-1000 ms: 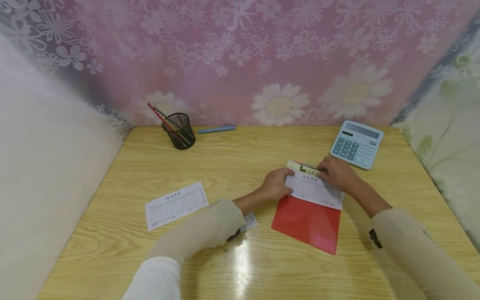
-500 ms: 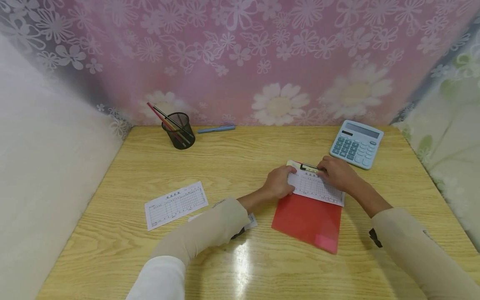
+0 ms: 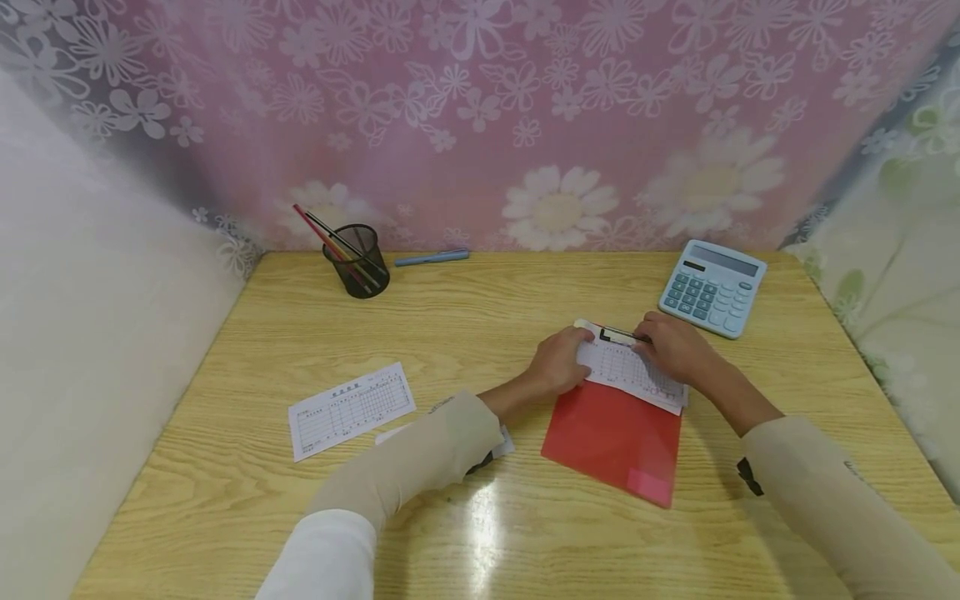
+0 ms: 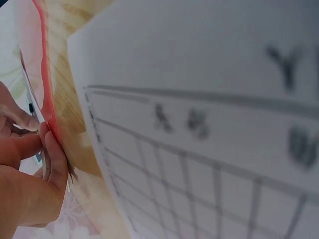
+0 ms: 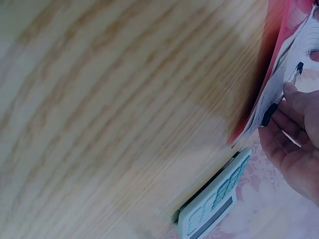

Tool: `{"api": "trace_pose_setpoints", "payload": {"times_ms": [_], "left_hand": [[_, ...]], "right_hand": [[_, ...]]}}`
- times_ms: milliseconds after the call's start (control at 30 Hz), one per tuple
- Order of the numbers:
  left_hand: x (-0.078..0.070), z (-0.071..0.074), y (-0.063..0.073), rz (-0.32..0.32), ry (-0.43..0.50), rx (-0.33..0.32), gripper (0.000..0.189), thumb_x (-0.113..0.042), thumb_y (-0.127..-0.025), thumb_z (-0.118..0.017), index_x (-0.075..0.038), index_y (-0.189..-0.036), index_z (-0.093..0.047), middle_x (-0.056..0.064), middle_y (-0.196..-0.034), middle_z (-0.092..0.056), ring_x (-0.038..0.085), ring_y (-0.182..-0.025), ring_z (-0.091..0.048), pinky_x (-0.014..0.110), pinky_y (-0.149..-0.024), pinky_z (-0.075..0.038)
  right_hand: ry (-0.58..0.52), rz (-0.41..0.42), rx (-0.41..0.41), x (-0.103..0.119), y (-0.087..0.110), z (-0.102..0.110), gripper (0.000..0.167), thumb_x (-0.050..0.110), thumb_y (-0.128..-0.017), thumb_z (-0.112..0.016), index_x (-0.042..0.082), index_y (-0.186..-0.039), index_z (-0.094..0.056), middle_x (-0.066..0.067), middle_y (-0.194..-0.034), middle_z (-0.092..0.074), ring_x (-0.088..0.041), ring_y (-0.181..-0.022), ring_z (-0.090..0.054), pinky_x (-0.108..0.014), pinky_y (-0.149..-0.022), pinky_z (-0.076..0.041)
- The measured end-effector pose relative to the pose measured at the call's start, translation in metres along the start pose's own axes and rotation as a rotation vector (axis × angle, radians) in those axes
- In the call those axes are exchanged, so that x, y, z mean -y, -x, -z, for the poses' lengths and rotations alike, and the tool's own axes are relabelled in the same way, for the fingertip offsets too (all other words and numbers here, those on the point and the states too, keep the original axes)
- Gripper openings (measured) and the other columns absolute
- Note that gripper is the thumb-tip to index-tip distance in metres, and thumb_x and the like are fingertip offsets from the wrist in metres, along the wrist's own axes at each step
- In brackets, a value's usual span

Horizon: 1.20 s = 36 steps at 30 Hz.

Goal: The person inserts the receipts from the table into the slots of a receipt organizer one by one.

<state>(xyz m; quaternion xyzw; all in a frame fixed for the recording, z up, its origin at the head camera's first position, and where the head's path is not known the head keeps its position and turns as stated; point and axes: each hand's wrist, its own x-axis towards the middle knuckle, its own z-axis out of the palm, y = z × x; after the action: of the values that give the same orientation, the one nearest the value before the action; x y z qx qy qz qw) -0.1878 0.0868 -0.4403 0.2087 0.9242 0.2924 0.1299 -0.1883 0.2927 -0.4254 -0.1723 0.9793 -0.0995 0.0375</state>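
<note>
the left hand (image 3: pixel 558 364) pinches the papers (image 3: pixel 626 371) at the left edge of the red board (image 3: pixel 611 437), toward the right edge of the table (image 3: pixel 487 312); the right hand (image 3: pixel 678 348) grips the clip (image 3: pixel 618 335). releasing the clip early could trap the papers askew.

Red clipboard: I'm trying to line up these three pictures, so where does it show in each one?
Head: the red clipboard lies right of centre, its upper part covered by paper.
Left wrist: it is a thin red strip near the left edge, running down from the top.
Right wrist: it is seen edge-on at upper right.
Shared landmark: the wooden table.
</note>
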Motion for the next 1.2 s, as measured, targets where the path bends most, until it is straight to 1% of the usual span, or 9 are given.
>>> {"api": "trace_pose_setpoints", "payload": {"times_ms": [300, 533, 700, 867, 900, 967, 1033, 1133, 1200], "left_hand": [[0.001, -0.002, -0.004, -0.017, -0.047, -0.016, 0.050, -0.016, -0.086, -0.068, -0.013, -0.134, -0.052, -0.002, -0.130, -0.056, 0.009, -0.109, -0.055, 0.023, -0.099, -0.040], [0.006, 0.002, -0.002, -0.024, -0.011, -0.009, 0.056, -0.020, -0.085, -0.069, -0.014, -0.137, -0.049, 0.000, -0.128, -0.056, 0.011, -0.104, -0.057, 0.023, -0.096, -0.040], [0.011, 0.009, 0.005, -0.043, 0.014, -0.009, 0.057, -0.020, -0.085, -0.069, -0.012, -0.138, -0.048, 0.002, -0.133, -0.054, 0.012, -0.110, -0.055, 0.023, -0.098, -0.041], [0.021, 0.023, 0.018, -0.071, 0.045, 0.001, 0.057, -0.020, -0.085, -0.068, -0.012, -0.138, -0.047, 0.002, -0.135, -0.053, 0.015, -0.121, -0.052, 0.029, -0.102, -0.041], [0.025, 0.027, 0.021, -0.073, 0.065, 0.005, 0.057, -0.020, -0.086, -0.068, -0.012, -0.138, -0.047, 0.002, -0.136, -0.053, 0.015, -0.120, -0.052, 0.028, -0.101, -0.042], [0.033, 0.035, 0.027, -0.079, 0.120, 0.015, 0.057, -0.019, -0.086, -0.068, -0.011, -0.139, -0.046, 0.003, -0.136, -0.052, 0.015, -0.108, -0.060, 0.027, -0.091, -0.047], [0.042, 0.044, 0.035, -0.078, 0.181, 0.028, 0.058, -0.017, -0.087, -0.068, -0.010, -0.139, -0.045, 0.004, -0.138, -0.050, 0.013, -0.093, -0.065, 0.024, -0.078, -0.051], [0.058, 0.060, 0.047, -0.075, 0.251, 0.029, 0.057, -0.016, -0.087, -0.069, -0.009, -0.138, -0.045, 0.006, -0.138, -0.048, 0.011, -0.073, -0.064, 0.022, -0.062, -0.051], [0.069, 0.071, 0.057, -0.062, 0.276, 0.020, 0.057, -0.016, -0.087, -0.069, -0.007, -0.138, -0.046, 0.007, -0.138, -0.048, 0.010, -0.076, -0.062, 0.023, -0.060, -0.051]], "right_hand": [[0.030, -0.004, -0.008, -0.002, -0.002, -0.004, 0.020, 0.013, -0.087, -0.067, -0.002, -0.100, -0.068, -0.013, -0.092, -0.062, -0.024, -0.081, -0.058, -0.043, -0.077, -0.049], [0.015, -0.020, -0.007, -0.001, -0.001, -0.005, 0.022, 0.014, -0.086, -0.068, -0.002, -0.101, -0.068, -0.013, -0.092, -0.061, -0.024, -0.080, -0.058, -0.043, -0.077, -0.049], [0.010, -0.024, -0.004, -0.001, 0.000, -0.004, 0.023, 0.014, -0.086, -0.069, -0.002, -0.102, -0.068, -0.013, -0.092, -0.061, -0.022, -0.078, -0.057, -0.042, -0.075, -0.049], [0.005, -0.025, -0.008, -0.001, 0.000, -0.004, 0.023, 0.015, -0.086, -0.069, -0.002, -0.102, -0.068, -0.013, -0.093, -0.062, -0.022, -0.079, -0.056, -0.043, -0.076, -0.048], [0.005, -0.023, -0.010, -0.001, 0.001, -0.004, 0.023, 0.015, -0.086, -0.069, -0.002, -0.102, -0.068, -0.013, -0.093, -0.062, -0.022, -0.079, -0.056, -0.043, -0.077, -0.048], [0.006, -0.022, -0.012, -0.001, 0.001, -0.004, 0.023, 0.015, -0.086, -0.069, -0.002, -0.102, -0.068, -0.013, -0.093, -0.062, -0.022, -0.079, -0.056, -0.042, -0.076, -0.048], [0.005, -0.023, -0.013, -0.002, 0.001, -0.004, 0.024, 0.015, -0.086, -0.069, -0.002, -0.103, -0.068, -0.013, -0.093, -0.062, -0.022, -0.078, -0.055, -0.042, -0.076, -0.048], [0.004, -0.024, -0.011, -0.002, 0.001, -0.004, 0.024, 0.016, -0.086, -0.069, -0.002, -0.103, -0.068, -0.012, -0.093, -0.062, -0.022, -0.078, -0.055, -0.041, -0.075, -0.048], [0.006, -0.024, -0.009, -0.003, 0.001, -0.004, 0.024, 0.016, -0.086, -0.069, -0.002, -0.103, -0.068, -0.012, -0.094, -0.062, -0.022, -0.078, -0.055, -0.042, -0.075, -0.048]]}}
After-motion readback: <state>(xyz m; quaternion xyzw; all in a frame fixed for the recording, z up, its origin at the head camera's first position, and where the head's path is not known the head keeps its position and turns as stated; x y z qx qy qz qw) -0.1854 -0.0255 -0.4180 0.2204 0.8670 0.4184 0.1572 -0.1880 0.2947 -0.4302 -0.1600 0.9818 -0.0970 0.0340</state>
